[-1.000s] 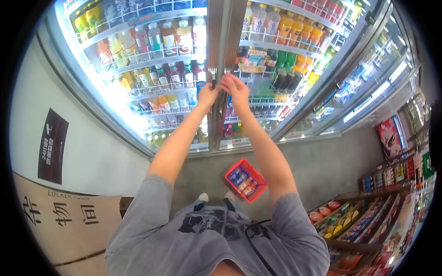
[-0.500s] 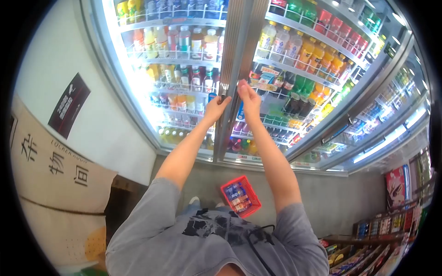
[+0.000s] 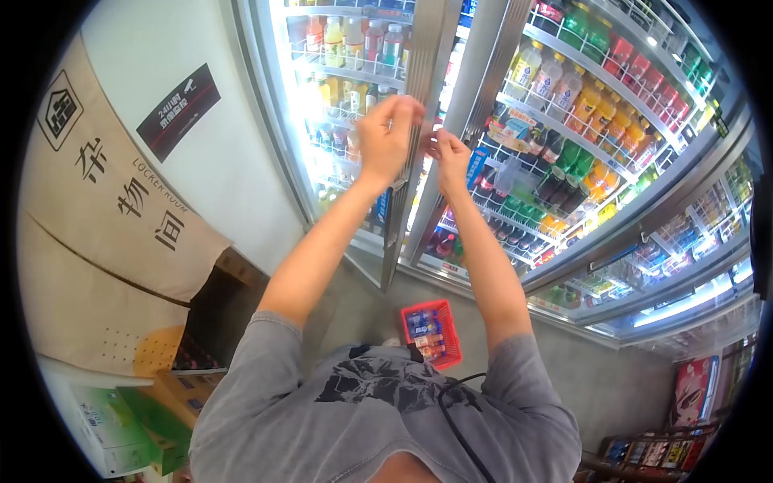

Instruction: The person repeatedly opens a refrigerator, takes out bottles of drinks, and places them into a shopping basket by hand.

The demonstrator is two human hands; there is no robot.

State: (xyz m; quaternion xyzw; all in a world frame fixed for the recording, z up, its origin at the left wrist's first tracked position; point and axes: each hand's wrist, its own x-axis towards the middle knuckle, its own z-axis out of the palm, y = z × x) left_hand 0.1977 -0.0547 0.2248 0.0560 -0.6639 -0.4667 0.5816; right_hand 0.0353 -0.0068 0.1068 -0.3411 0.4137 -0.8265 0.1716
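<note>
The left glass cooler door (image 3: 394,233) stands ajar, with a bright gap along its right side. My left hand (image 3: 383,143) is raised in front of its metal frame, fingers bent and smeared by motion. Whether that hand touches the door cannot be made out. At the free edge of the same door, my right hand (image 3: 453,165) has its fingertips closed on the edge. Behind the glass are shelves of bottled drinks (image 3: 354,42). To the right, the neighbouring cooler door (image 3: 487,72) is shut in front of more bottles (image 3: 605,115).
A red shopping basket (image 3: 451,342) with several packaged items sits on the grey floor near my feet. A beige curtain (image 3: 88,282) and a wall sign (image 3: 179,111) are at the left. Green boxes (image 3: 137,427) lie below. Low shelves (image 3: 660,451) stand at the lower right.
The left cooler door has swung outward from closed to ajar. My left hand has come up off the handle area, and my right hand has moved to the door's edge. The view has shifted left.
</note>
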